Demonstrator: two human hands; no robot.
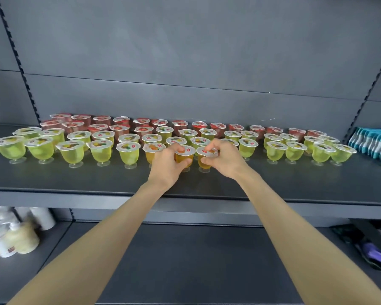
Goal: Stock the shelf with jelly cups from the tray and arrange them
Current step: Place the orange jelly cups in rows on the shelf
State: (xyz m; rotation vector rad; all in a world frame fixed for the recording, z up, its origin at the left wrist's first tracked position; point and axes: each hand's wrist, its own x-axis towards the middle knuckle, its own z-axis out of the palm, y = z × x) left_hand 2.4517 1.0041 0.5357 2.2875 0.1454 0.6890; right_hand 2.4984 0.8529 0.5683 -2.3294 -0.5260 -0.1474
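- The gray shelf [75, 179] is carrying rows of jelly cups, with red cups [101, 122] sitting at the back and green cups [72, 151] standing in front of them.
- My left hand [168, 166] is curling fingers and thumb round the first orange cup [185, 159], upright in the front row.
- My right hand [223, 158] is gripping the second orange cup [204, 161], upright just beside the first.

Grey shelf [75, 181], rows of green and red jelly cups [72, 150], striped packets [374, 146] right
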